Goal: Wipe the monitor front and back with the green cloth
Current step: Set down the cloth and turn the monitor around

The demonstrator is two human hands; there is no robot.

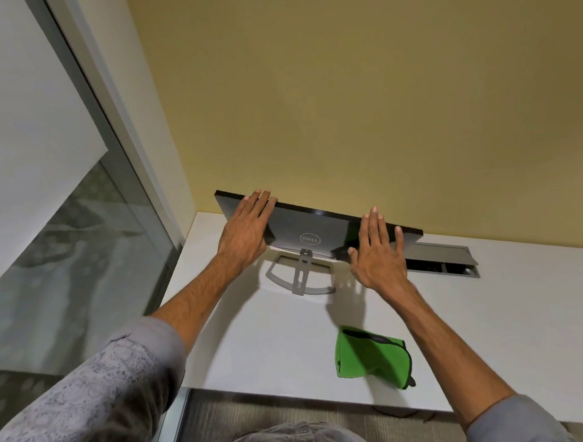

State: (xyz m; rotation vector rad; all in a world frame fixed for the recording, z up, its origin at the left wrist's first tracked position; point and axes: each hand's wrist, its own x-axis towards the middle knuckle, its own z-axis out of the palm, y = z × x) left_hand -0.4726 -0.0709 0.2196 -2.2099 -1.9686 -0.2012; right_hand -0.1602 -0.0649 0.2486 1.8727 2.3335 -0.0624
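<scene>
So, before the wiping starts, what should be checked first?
1. Monitor back faces the person: ok.
2. Stand sits flat on the desk: ok.
3. Left hand and right hand lie flat on the monitor: ok.
4. Green cloth in hand: not ok, it lies loose on the desk.
5. Front of the screen already clean: cannot tell, it faces the wall.
</scene>
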